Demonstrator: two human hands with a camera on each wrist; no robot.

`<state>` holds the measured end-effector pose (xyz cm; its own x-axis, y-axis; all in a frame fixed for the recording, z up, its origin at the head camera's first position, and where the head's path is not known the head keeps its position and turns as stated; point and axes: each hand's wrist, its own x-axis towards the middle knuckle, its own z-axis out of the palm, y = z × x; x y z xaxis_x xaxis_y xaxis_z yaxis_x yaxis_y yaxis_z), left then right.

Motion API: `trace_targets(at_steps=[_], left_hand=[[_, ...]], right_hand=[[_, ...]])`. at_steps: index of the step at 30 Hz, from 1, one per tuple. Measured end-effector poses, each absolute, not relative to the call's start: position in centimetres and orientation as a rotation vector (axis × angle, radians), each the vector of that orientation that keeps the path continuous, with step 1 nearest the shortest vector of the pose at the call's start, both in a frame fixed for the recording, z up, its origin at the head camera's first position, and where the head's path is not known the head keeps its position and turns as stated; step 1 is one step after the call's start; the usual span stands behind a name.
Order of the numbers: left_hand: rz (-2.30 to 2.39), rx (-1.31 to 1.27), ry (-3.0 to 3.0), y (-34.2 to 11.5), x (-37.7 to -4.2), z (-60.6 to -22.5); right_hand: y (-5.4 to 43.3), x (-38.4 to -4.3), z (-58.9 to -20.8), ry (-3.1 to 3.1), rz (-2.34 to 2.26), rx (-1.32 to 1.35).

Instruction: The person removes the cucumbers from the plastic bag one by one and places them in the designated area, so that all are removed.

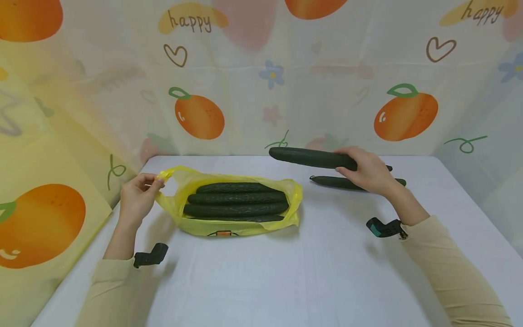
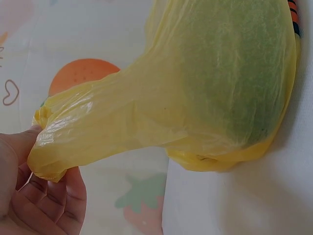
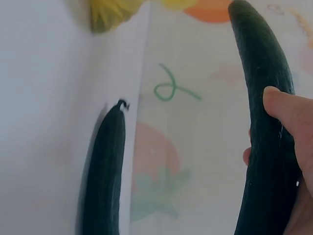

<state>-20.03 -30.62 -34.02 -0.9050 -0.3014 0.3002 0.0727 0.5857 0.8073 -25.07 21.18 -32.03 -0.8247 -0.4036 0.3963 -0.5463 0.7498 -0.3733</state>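
My left hand (image 1: 140, 197) pinches the left handle end of a yellow plastic bag (image 1: 239, 230); in the left wrist view the bag (image 2: 122, 117) stretches from the fingers, with green showing through it. Several dark green cucumbers (image 1: 237, 210) lie side by side in the bag's open mouth. At the right, my right hand (image 1: 369, 171) grips another cucumber (image 1: 306, 157), raised above the table and pointing left. The right wrist view shows thumb and fingers around this cucumber (image 3: 266, 63). Below it a further cucumber (image 1: 337, 182) lies on the table, partly hidden by the hand.
A white cloth covers the table (image 1: 261, 277). Behind and at the left hangs a curtain (image 1: 318, 109) printed with oranges and hearts. Each wrist carries a small black camera (image 1: 151, 255).
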Motion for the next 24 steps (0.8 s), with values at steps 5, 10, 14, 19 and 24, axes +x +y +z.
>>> trace_targets(at_steps=[5,10,14,19,24], left_hand=[[-1.250,0.181,-2.413,-30.5,-20.1,-34.0],[-1.249,0.179,-2.410,-30.5,-20.1,-34.1],[-1.246,0.176,-2.407,-30.5,-20.1,-34.1],[-1.257,0.172,-2.404,-30.6,-20.1,-34.1],[-1.248,0.167,-2.401,-30.7,-20.1,-34.2]], right_hand=[[22.8,-25.3,-32.6,-2.625,0.717,0.761],[24.3,-25.4,-33.2,-2.615,0.701,0.777],[25.3,-25.4,-33.7,-2.624,0.684,0.776],[26.5,-25.3,-34.5,-2.637,0.648,0.782],[27.6,-25.0,-35.2,-2.665,0.660,0.793]])
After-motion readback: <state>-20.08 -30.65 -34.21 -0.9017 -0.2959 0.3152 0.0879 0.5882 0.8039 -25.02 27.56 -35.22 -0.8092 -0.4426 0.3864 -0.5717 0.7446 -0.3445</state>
